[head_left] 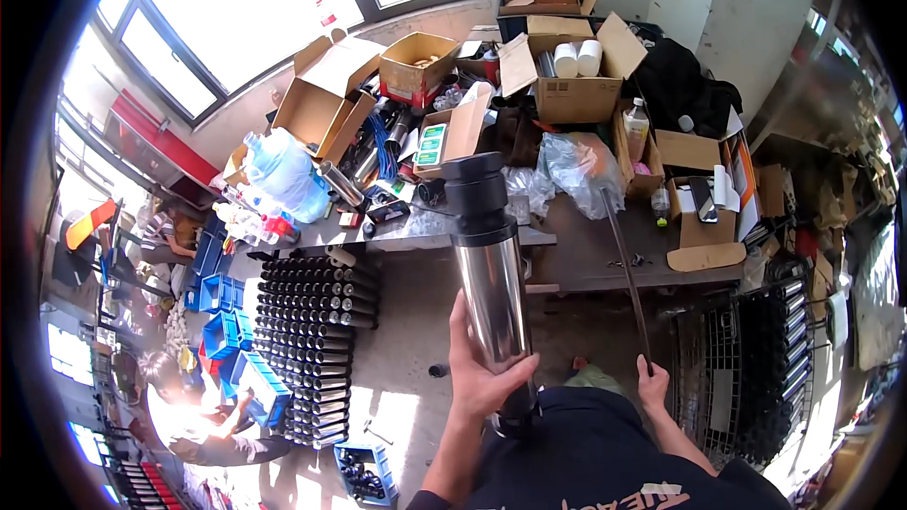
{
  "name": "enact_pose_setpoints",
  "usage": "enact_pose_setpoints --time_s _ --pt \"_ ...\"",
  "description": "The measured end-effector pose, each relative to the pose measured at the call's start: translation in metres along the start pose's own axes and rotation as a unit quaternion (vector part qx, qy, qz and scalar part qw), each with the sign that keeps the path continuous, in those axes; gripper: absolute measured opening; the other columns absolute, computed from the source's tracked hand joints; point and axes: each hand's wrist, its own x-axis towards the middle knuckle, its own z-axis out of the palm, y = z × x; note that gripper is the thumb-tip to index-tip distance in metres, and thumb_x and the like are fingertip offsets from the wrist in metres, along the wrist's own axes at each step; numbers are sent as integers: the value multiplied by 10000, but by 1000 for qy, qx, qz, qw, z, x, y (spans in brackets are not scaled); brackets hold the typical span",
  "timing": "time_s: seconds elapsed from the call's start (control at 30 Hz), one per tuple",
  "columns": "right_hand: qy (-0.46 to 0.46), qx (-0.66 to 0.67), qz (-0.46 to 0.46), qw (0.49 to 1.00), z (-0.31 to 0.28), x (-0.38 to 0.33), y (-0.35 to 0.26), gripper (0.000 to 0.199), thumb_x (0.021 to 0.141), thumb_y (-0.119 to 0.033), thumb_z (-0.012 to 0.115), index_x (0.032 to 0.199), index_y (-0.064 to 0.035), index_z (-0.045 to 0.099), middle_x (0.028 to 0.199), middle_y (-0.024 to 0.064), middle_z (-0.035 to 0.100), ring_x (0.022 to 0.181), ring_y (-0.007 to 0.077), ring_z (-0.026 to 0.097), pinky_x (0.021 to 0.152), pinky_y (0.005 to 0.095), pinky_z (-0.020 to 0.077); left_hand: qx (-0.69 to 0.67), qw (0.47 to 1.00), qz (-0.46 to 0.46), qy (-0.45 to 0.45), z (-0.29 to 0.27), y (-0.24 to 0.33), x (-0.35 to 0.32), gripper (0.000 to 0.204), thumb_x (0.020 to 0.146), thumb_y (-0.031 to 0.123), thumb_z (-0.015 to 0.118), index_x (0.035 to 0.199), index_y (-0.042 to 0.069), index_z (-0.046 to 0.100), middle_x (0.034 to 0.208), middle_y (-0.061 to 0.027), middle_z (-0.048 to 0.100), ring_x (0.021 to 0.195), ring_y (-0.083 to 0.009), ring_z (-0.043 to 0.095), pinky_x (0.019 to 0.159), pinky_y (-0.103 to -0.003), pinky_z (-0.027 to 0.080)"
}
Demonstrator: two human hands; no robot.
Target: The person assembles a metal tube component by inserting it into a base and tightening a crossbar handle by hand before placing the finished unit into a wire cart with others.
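Note:
My left hand [484, 373] is wrapped round the lower part of a shiny metal cylinder [493, 297] with a stepped black cap. The cylinder stands nearly upright in front of my body, and its dark lower end is partly hidden by my hand. On the right, my right hand [652, 385] is closed round the near end of a long thin dark rod [627, 274]. The rod slants up and away, its far end over the workbench [605, 260] beside a clear plastic bag [581, 170].
Cardboard boxes [578, 94] and a big water jug [283, 175] crowd the bench. Rows of black-ended cylinders [307, 340] stack below at left. A co-worker [189, 411] sits beside blue crates [255, 387]. Another rack of cylinders [756, 368] stands at right.

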Motion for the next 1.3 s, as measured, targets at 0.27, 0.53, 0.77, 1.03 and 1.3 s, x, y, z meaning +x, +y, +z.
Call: enact_pose_setpoints --time_s 0.27,0.53,0.77,1.03,1.3 --pt "13 -11 -10 1000 -10 -23 -9 521 951 -381 664 676 45 546 574 218 469 499 293 447 536 419 376 -100 976 -191 -37 -9 -18 4 906 812 33 703 1552 59 181 1155 -152 561 805 -236 663 654 -371 594" --pt "21 -36 -3 999 -28 -33 -22 529 921 -412 681 654 24 542 564 213 474 505 372 485 526 440 378 -464 795 -390 7 -36 -94 11 559 938 381 531 1221 -99 493 1054 -226 607 808 -283 654 712 -381 611" --pt "29 -22 -56 998 -47 -26 -46 500 892 -389 715 642 5 535 546 193 457 505 403 461 498 429 362 -604 614 -490 135 -36 -93 87 610 884 255 667 1267 -143 408 1185 -239 446 917 -264 578 766 -315 599" --pt "49 -59 -234 969 -71 50 -84 463 812 -397 798 620 -42 570 526 156 476 498 385 509 467 410 374 -534 661 -509 138 -39 -107 169 457 830 285 719 1025 -90 545 1113 -239 445 976 -333 557 798 -360 628" --pt "62 -196 -362 909 -122 153 -130 489 806 -498 773 649 -70 595 638 150 592 619 369 614 551 422 453 -523 664 -509 163 -23 -116 186 595 771 236 765 1151 -94 448 1251 -283 273 1024 -316 492 770 -362 648"
